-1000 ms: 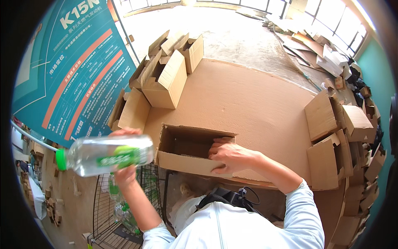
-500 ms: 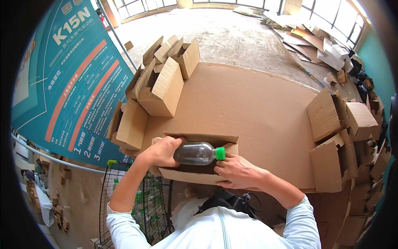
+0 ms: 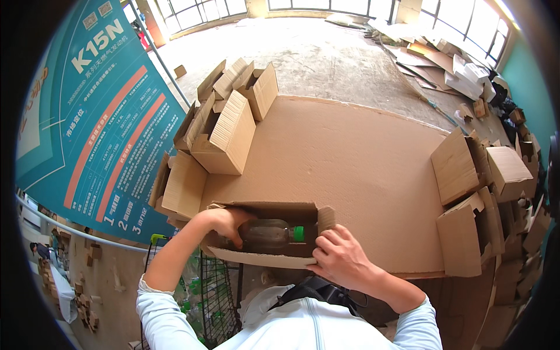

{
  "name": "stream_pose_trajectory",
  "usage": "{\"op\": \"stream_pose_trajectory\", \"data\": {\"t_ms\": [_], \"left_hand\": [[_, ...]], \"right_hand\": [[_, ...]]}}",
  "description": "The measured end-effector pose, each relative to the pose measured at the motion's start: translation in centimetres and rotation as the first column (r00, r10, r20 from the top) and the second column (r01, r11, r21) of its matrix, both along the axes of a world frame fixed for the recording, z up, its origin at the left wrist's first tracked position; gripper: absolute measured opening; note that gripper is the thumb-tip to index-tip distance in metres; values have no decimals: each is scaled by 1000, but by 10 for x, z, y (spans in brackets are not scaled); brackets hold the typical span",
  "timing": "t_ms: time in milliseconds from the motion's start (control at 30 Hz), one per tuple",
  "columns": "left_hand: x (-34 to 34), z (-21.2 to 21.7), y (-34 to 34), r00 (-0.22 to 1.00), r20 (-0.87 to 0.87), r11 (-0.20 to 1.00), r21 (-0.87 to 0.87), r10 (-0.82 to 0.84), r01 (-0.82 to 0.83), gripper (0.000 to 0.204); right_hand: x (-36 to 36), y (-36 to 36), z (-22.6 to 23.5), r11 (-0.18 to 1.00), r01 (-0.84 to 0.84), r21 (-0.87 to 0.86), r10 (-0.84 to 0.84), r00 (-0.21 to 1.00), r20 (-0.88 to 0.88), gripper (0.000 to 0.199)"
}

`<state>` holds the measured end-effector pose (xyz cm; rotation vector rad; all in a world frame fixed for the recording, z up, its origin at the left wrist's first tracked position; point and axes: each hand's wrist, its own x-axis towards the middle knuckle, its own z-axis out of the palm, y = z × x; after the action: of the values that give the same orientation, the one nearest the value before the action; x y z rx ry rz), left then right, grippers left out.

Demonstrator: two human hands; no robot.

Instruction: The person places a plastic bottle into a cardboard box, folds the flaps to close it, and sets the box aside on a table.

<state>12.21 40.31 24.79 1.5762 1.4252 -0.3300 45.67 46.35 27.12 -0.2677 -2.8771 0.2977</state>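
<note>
A clear plastic bottle [image 3: 265, 233] with a green cap [image 3: 299, 234] lies on its side inside an open cardboard box [image 3: 262, 259] at the table's near edge, its cap toward the right. My left hand [image 3: 228, 223] reaches in over the box's left end, its thumb and fingers round the base end of the bottle. Some of its fingers are hidden behind the bottle. With its fingers bent over the right end wall and near corner, my right hand [image 3: 341, 251] grips the box. An end flap [image 3: 326, 219] stands up just above that hand.
Several open cardboard boxes [image 3: 224, 137] stand along the left of the brown cardboard-covered table [image 3: 344, 169]; more boxes [image 3: 455, 166] are at its right edge. Below left, a black wire basket [image 3: 219, 297] holds several green-capped bottles. A teal banner [image 3: 111, 146] rises at the left.
The bottle has gone down from the top opening into the box, with my left hand following it. My right hand has shifted right and away from the cap, onto the box's end.
</note>
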Motion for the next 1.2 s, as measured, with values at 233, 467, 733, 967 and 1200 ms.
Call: {"op": "stream_pose_trajectory", "data": {"t_ms": [233,467,733,967,1200], "left_hand": [[30,-65,19,927,-248,949,67,-282,307,56],[62,-76,29,831,-526,882,286,-182,374,27],[34,15,-5,980,121,916,350,160,-193,53],[-36,79,-187,433,861,31,441,267,-897,52],[-174,-219,-422,-678,656,-697,-315,331,-645,28]], "right_hand": [[-1,-5,-16,989,-88,-118,93,995,33,11],[4,-5,-24,987,-53,-155,38,994,-100,8],[-3,-10,-15,984,-40,-172,20,993,-121,12],[-12,-7,-2,931,83,-356,-136,983,-127,11],[-25,-16,12,897,192,-398,-206,978,7,17]]}}
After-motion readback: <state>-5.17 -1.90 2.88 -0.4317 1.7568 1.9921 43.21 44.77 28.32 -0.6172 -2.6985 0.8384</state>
